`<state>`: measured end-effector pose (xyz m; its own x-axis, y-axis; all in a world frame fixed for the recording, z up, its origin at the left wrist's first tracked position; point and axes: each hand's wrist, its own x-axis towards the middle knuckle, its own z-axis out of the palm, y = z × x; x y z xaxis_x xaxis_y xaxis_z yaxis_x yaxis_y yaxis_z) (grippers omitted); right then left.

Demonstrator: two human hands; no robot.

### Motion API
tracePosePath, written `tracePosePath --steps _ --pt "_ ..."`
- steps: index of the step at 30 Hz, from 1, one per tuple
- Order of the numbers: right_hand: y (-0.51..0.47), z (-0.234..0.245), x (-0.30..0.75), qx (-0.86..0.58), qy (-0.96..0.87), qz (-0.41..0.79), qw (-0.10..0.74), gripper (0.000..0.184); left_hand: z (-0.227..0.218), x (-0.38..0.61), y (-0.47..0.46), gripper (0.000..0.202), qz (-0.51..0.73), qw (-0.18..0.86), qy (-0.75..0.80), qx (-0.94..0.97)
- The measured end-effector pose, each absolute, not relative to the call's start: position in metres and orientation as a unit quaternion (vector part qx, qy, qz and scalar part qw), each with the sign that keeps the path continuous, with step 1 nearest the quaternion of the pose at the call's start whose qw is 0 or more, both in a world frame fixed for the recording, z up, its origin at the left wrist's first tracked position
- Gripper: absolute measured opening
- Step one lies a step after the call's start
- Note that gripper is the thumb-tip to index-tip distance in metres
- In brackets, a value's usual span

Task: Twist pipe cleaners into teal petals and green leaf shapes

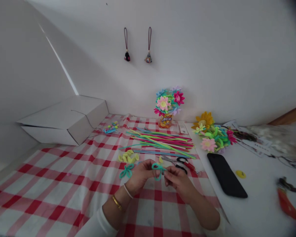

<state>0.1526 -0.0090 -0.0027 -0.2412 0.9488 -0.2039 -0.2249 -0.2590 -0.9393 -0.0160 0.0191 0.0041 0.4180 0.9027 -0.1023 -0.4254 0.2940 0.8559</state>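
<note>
Between my two hands is a teal pipe cleaner (pixel 159 167) bent into several loops. My left hand (pixel 142 174) pinches its left side, and the fingers of my right hand (pixel 175 179) are closed on its right side. A second teal looped pipe-cleaner shape (pixel 126 171) lies on the cloth just left of my left hand. Behind that is a pile of pale yellow petal-like pieces (pixel 128 157). Scissors (pixel 179 161) with black handles and a red-handled tool (pixel 190 165) lie beyond my right hand.
Loose coloured pipe cleaners (pixel 162 141) spread across the checked tablecloth (pixel 64 177). Behind them stands a flower-filled container (pixel 165 121). A white box (pixel 71 118) is at left. On the right are a black phone (pixel 225 174), fuzzy flowers (pixel 213 136), a yellow disc (pixel 240 174) and red-handled pliers (pixel 287 200).
</note>
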Motion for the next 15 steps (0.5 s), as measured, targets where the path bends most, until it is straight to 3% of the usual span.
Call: tracePosePath --steps 15 --pt "-0.0049 -0.0077 0.1575 -0.486 -0.576 0.515 0.407 0.020 -0.0012 -0.0191 0.0197 0.025 0.355 0.681 0.356 0.532"
